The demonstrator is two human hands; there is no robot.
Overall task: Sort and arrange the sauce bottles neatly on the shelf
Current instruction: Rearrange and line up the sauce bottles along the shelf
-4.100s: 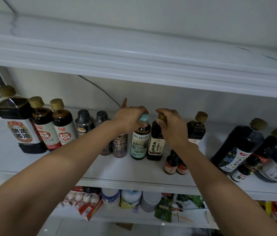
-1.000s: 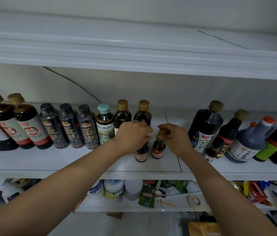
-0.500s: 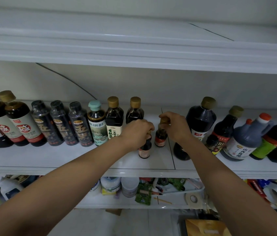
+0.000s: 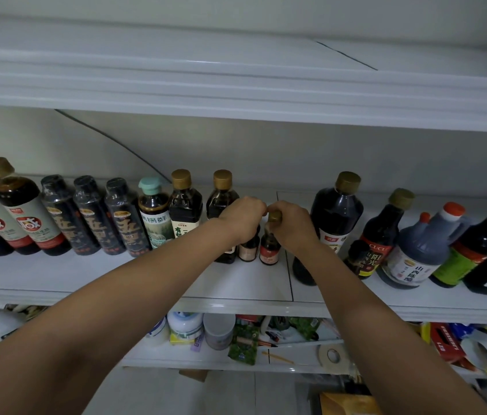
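Gripping both small bottles, the hands meet at frame centre in the head view. The left hand [image 4: 243,218] curls over the top of the left bottle [image 4: 248,250]; the cap is hidden. The right hand [image 4: 291,224] pinches the gold cap of the right bottle [image 4: 269,250]. Both bottles stand upright on the shelf [image 4: 236,283], just beside each other. At 9 o'clock of the pair, a row [image 4: 86,217] of bottles stands upright. At 3 o'clock, a large bottle [image 4: 338,211] stands near; beyond it is a jug [image 4: 425,250] among other bottles. At 6 o'clock, a lower shelf [image 4: 176,364] holds mixed items.
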